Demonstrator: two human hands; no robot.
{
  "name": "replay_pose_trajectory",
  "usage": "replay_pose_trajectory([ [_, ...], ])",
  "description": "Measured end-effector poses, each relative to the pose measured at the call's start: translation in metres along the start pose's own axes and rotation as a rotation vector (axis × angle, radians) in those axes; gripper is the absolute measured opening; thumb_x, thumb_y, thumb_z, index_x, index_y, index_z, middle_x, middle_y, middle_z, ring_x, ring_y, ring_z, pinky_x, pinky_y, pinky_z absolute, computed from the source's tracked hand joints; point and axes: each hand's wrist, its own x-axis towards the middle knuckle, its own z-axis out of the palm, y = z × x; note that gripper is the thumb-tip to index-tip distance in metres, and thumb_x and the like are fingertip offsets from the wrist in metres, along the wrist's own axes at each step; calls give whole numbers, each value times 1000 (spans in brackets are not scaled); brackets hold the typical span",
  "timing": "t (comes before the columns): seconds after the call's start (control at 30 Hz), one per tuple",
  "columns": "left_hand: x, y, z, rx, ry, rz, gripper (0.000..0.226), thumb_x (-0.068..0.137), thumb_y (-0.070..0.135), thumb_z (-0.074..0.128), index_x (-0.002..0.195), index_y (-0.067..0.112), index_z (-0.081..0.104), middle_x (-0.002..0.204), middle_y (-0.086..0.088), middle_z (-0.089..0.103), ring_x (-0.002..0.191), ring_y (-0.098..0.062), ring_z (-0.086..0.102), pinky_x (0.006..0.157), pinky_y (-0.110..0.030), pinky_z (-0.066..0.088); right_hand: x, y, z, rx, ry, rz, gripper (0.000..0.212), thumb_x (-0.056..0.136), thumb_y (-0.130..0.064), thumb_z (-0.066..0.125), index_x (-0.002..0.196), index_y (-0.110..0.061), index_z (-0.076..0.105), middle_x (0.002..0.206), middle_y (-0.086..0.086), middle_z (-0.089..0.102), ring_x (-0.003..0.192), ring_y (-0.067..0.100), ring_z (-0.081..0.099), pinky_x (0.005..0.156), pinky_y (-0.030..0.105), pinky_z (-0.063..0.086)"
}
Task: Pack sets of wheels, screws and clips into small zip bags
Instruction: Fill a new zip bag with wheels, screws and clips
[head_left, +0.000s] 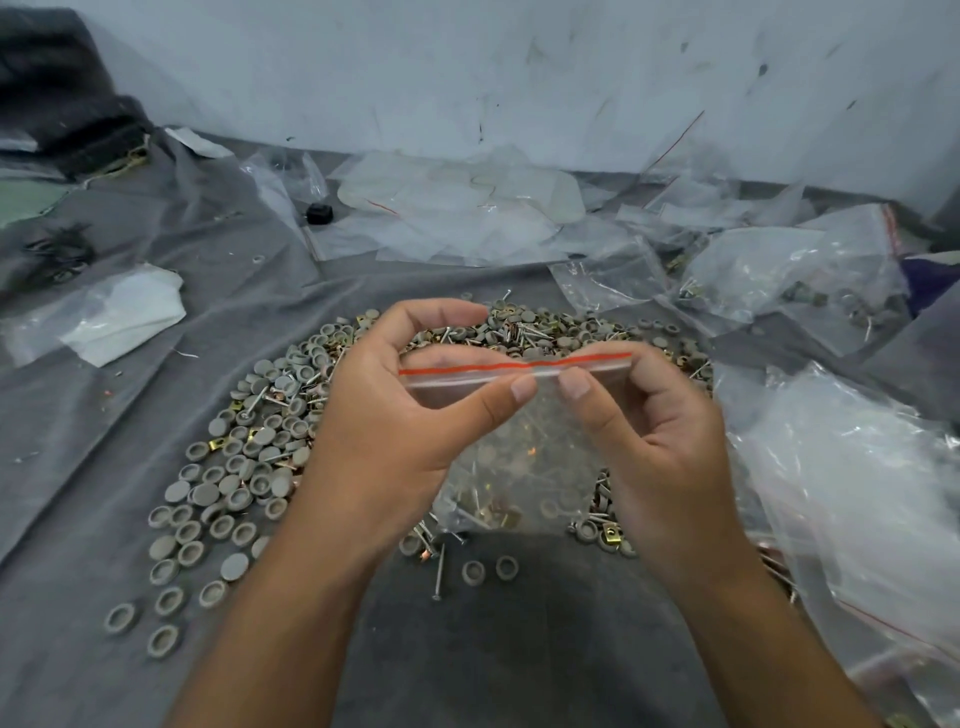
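Both hands hold one small zip bag (519, 447) by its red-striped top: the left hand (395, 410) and the right hand (654, 447) pinch the seal. Behind it, grey wheels (234, 483) and screws (440, 571) lie on grey cloth (104, 415).

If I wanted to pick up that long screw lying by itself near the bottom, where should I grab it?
Pinch the screw around the middle of its thin shaft, coming straight down from above. It lies flat on the grey cloth, pointing toward and away from you, so put your fingers on its left and right sides.
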Motion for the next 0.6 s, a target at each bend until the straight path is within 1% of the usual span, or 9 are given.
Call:
replay_pose_trajectory([
  [0.1, -1, 2, 3, 11, 6, 15, 54, 62, 31, 90, 110, 24, 64, 92, 1, 78, 84, -13, 76, 69, -17, 56, 0, -1, 0, -7, 20, 2, 12, 98, -28, 63, 99, -20, 72, 92, -2, 74, 84, 8, 67, 74, 21, 52],
  [0.17, -2, 4, 4, 5, 11, 24, 54, 63, 27, 90, 110, 21, 63, 90, 1, 78, 82, -12, 76, 69, -16, 55, -1, -1, 2, -4, 26, 6, 13, 97, -30, 62, 97, -21, 71, 90, -4, 73, 83, 8, 65, 74, 22, 51],
  [0.27, -2, 5, 7, -1, 5, 36, 50, 64, 23, 85, 108, 20, 63, 87, 1, 78, 79, -10, 75, 66, -15, 54, -2, -4, 3, 38, 26, -3, 8, 95, -28, 64, 96, -25, 71, 89, -8, 73, 82, 3, 66, 74, 17, 50],
  [0.33, -3, 7, 7, 0, -5, 42, 48, 64, 22, 85, 106, 21, 62, 86, 1, 78, 79, -10, 75, 66, -15, 54, -3, -6, 3, 63, 37, -24, 6, 92, -26, 69, 97, -30, 70, 90, -8, 74, 84, 5, 69, 74, 16, 52],
  [0.47, -5, 8, 7, 11, -27, 48, 48, 66, 21, 85, 107, 21, 61, 87, 0, 78, 81, -11, 75, 67, -16, 55, -5, -8, 4, 80, 52, -45, 13, 87, -26, 75, 96, -31, 68, 91, 0, 74, 82, 13, 70, 74, 20, 54],
  [0.6, -3, 7, 8, -23, -38, 28, 52, 64, 22, 85, 110, 18, 60, 88, -2, 78, 81, -14, 76, 67, -16, 55, -5, -8, 3, 132, 129, -40, 24, 81, -24, 78, 98, -35, 66, 93, -1, 73, 82, 10, 70, 74, 19, 55],
])
